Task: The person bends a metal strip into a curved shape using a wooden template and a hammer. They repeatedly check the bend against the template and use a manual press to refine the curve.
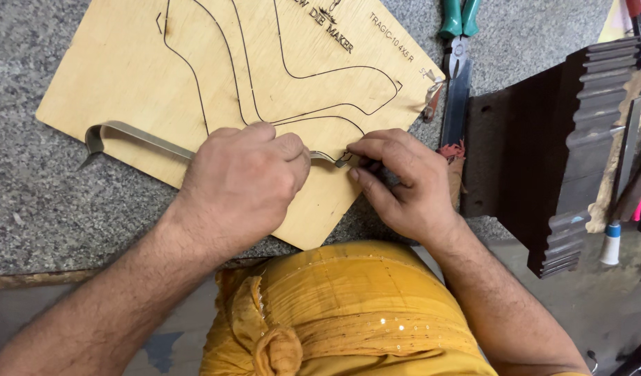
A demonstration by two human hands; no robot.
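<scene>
L hand (240,177) and R hand (397,184), each grip pinching a bent steel strip (136,136) over the plywood die board (265,76) on the granite bench (28,202); best seated w/ even thumb pressure along the cut groove (348,108).

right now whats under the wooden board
The wooden board lies flat on a speckled grey stone slab; its near corner overhangs the edge. Both hands and the metal strip rest on top. Anything beneath the board is hidden.
</scene>
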